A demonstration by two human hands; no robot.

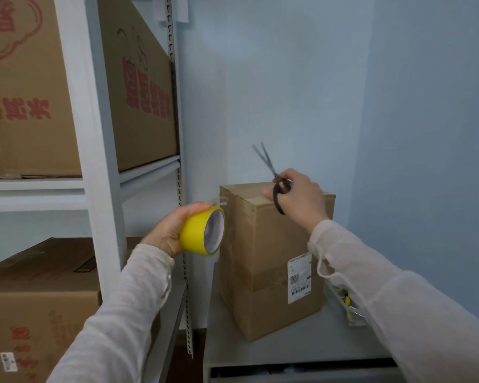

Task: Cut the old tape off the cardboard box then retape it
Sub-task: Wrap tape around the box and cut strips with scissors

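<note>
A tall brown cardboard box (263,261) with a white shipping label stands upright on a grey cabinet top (260,352). My left hand (172,230) grips a yellow roll of tape (202,230) just left of the box's upper corner. My right hand (299,197) holds black-handled scissors (271,172) over the box's top edge. The blades are slightly apart and point up and to the left. A strip of old clear tape runs over the box's top front edge under that hand.
A grey metal shelving unit (100,172) on the left holds several large printed cardboard boxes (25,92). A pale blue wall (343,92) stands behind the box. A small tray with yellow items (349,310) lies at the cabinet's right edge, partly behind my right sleeve.
</note>
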